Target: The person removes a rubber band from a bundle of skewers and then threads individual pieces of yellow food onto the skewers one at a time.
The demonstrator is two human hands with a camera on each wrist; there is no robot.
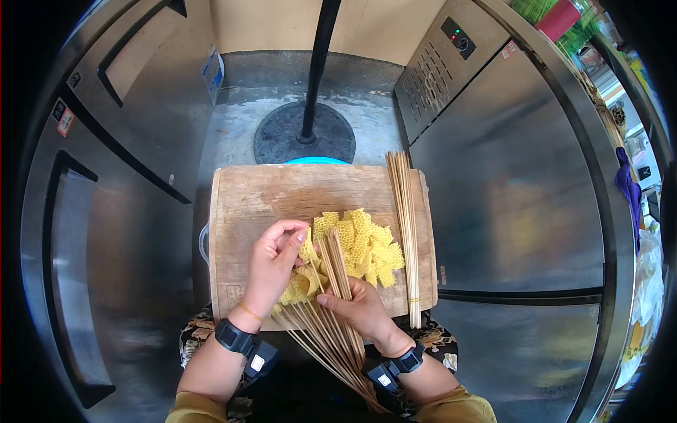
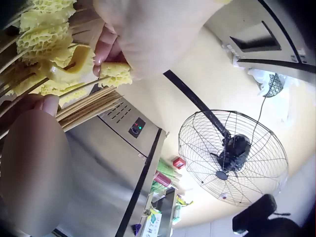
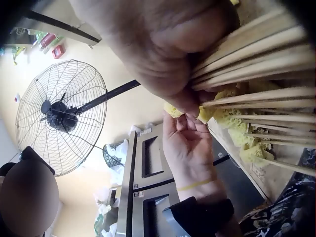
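Observation:
My left hand [image 1: 271, 261] pinches a small yellow piece of honeycomb tripe [image 1: 307, 248] between thumb and fingers. In the left wrist view a bamboo skewer's tip meets this piece [image 2: 116, 73]. My right hand [image 1: 365, 310] grips a bunch of bare bamboo skewers [image 1: 336, 261], with the thumb on the single skewer that points at the tripe. Beneath the hands, skewers with tripe on their ends [image 1: 300, 285] fan out over the board's near edge toward the lap. Beyond the right hand lies a pile of loose tripe pieces [image 1: 363, 236].
The wooden board [image 1: 257, 190] lies across the lap. A tied bundle of skewers [image 1: 403, 225] lies along its right side. Steel cabinets [image 1: 511, 183] stand on both sides. A black round stand base [image 1: 282, 134] with a pole is on the floor ahead.

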